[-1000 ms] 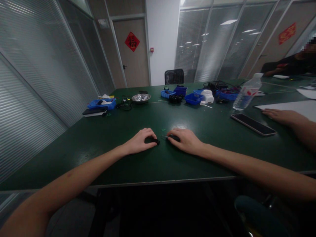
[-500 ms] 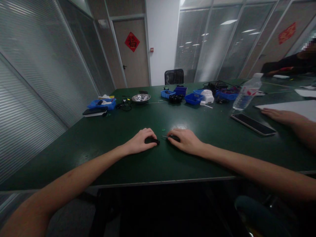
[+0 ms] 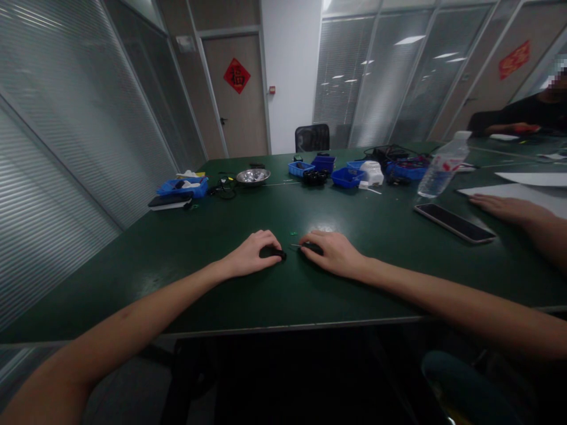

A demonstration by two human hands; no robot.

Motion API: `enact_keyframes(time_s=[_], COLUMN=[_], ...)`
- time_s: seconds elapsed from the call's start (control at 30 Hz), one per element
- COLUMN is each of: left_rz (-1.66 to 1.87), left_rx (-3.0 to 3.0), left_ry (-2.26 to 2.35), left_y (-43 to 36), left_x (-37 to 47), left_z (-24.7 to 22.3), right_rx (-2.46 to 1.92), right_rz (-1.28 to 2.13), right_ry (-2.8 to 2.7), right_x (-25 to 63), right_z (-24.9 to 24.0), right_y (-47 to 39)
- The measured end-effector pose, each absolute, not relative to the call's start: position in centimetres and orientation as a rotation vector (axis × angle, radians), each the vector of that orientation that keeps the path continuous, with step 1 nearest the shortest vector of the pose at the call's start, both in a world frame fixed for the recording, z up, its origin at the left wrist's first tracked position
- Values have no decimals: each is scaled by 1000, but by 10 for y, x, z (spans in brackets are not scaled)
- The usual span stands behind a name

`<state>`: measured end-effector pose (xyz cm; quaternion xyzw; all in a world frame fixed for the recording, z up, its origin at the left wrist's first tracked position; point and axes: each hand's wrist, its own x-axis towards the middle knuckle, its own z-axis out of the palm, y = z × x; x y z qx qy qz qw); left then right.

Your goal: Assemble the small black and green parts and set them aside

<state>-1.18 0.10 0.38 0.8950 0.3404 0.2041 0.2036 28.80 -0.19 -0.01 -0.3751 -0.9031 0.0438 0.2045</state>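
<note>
Resting on the green table [image 3: 230, 221], my left hand [image 3: 253, 254] is closed around a small black object [image 3: 280, 254], whose end shows at the fingertips. My right hand [image 3: 334, 251] lies just across from it, fingers curled and pinching a thin metal-tipped tool [image 3: 295, 245] that points left. Most of that tool is hidden under my fingers, so its exact kind does not show. A small gap separates the tool's tip from the black object. A tiny green piece [image 3: 293, 233] lies on the table just beyond the two hands.
At the right are a phone [image 3: 455, 223], a water bottle [image 3: 444, 165] and another person's hand [image 3: 505, 206] on white paper [image 3: 538, 195]. Blue trays [image 3: 348, 177], a metal bowl [image 3: 253, 183] and cables stand farther back. A notebook [image 3: 170, 202] lies left.
My hands and what they hold stay in place. At the right, a white sheet now shows raised above the paper under the other person's hand.
</note>
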Motion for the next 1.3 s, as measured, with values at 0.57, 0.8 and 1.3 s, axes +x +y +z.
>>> enact_keyframes(time_s=[0.57,0.8,1.3], left_rz=[578,629,629], left_rx=[2492,2522,2692], left_ry=[955,985,943], left_y=[0,5,35], left_x=[-11,2,36], left_z=[5,3,0], right_rx=[-1059,-1087,-1188], right_rz=[118,118,247], right_ry=[-2533,-2499,-2204], right_x=[288,287,291], right_z=[1,0,2], right_y=[-3,-1,7])
